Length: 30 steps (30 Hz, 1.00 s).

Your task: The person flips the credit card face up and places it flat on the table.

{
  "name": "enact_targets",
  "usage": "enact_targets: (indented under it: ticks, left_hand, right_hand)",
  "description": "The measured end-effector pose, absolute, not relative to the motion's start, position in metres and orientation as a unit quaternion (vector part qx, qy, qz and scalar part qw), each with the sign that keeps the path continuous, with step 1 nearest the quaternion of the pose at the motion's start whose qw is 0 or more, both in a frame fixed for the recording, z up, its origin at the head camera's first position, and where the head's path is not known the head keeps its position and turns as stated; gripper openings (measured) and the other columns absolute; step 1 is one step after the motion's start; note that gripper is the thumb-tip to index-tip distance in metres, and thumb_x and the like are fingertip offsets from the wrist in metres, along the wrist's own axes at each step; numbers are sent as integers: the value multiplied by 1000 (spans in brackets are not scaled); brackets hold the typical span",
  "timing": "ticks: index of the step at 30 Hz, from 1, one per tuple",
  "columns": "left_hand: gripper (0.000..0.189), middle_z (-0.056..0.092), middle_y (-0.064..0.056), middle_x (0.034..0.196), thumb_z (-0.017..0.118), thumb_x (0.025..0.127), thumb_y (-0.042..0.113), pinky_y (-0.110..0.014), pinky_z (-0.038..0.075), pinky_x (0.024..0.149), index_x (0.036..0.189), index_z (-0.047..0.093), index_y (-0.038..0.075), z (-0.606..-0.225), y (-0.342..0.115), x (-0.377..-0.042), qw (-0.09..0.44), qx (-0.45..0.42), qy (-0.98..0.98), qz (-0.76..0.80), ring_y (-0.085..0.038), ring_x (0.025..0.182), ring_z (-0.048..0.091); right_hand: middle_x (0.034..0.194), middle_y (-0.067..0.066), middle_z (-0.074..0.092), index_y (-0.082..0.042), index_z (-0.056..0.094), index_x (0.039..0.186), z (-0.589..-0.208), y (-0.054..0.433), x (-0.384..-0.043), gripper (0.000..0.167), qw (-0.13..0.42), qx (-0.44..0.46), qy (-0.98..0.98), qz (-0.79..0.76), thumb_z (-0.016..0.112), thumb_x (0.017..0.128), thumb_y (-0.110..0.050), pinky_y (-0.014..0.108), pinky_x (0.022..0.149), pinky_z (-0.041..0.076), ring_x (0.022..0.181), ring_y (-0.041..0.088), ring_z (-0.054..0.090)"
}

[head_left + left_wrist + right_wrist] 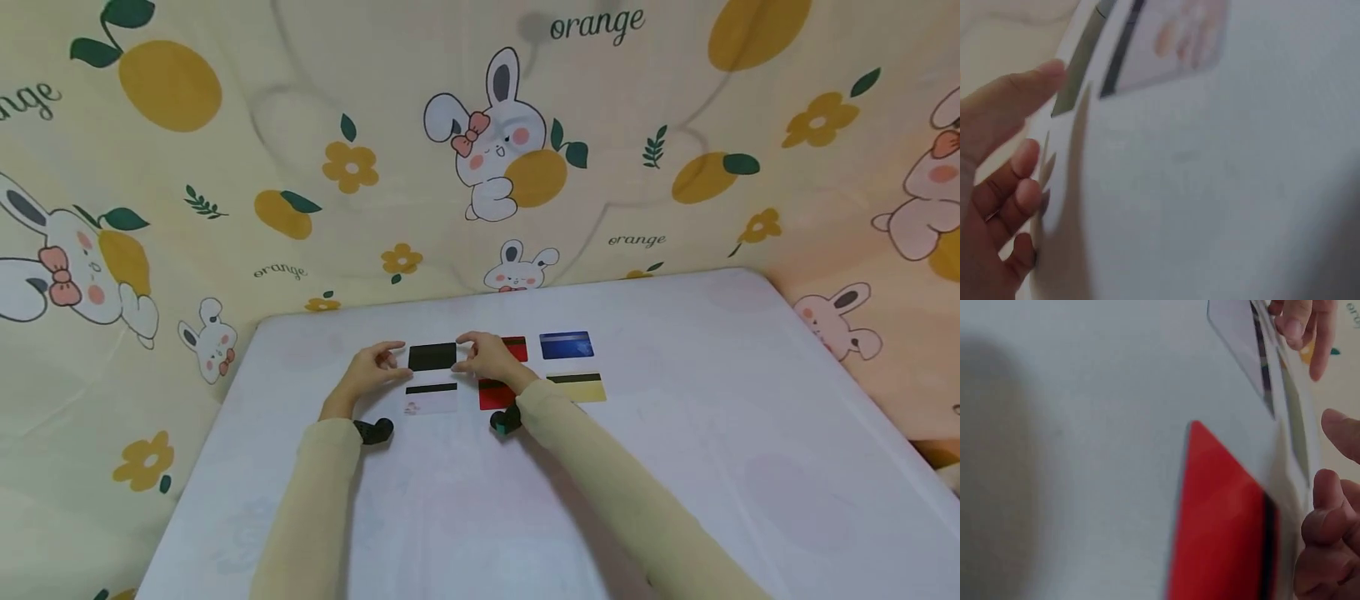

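Note:
A black card lies flat on the white table, between both hands. My left hand is at its left edge, forefinger near the upper corner and thumb near the lower one. On the opposite edge, my right hand has its forefinger and thumb likewise spread at the corners. Whether the fingertips touch the card I cannot tell. In the left wrist view, the thumb is beside the card's end and the other fingers are loosely bent. Directly below the black card lies a pale card with a dark stripe.
Two red cards, an upper and a lower, are partly covered by my right hand and wrist. Farther right lie a blue card and a yellow card. A patterned cloth hangs behind the table.

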<state>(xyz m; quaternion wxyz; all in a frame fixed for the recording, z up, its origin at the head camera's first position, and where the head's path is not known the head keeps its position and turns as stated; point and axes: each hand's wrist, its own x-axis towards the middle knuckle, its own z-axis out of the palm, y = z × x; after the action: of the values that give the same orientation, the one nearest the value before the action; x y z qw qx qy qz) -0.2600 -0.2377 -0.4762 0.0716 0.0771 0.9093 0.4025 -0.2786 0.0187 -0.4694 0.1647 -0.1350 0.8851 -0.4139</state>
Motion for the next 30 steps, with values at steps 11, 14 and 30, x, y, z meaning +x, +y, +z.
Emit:
enact_targets:
  ticks: [11,14,30]
  left_hand:
    - [62,55,-4,86,80,77,20,-25,35,71,132,56,4,-480,-234,-269,89,68,916,385,-12,76,42]
    - [63,54,-2,84,81,77,21,-25,35,72,133,56,6,-482,-232,-272,92,69,920,374,-12,77,43]
    - [64,40,2,79,76,82,28,-32,33,77,139,52,14,-478,-227,-276,134,36,932,334,-15,79,41]
  right_hand:
    - [73,-1,54,-18,57,134,-480,15,-285,58,127,-128,923,-340,77,80,-32,20,57,33,66,12,48]
    - [74,0,54,-20,56,134,-480,15,-287,59,134,-117,925,-336,77,80,-33,21,58,33,67,13,48]
    - [126,7,65,-30,53,137,-474,5,-287,60,164,-89,938,-292,75,81,-35,39,96,48,114,25,56]
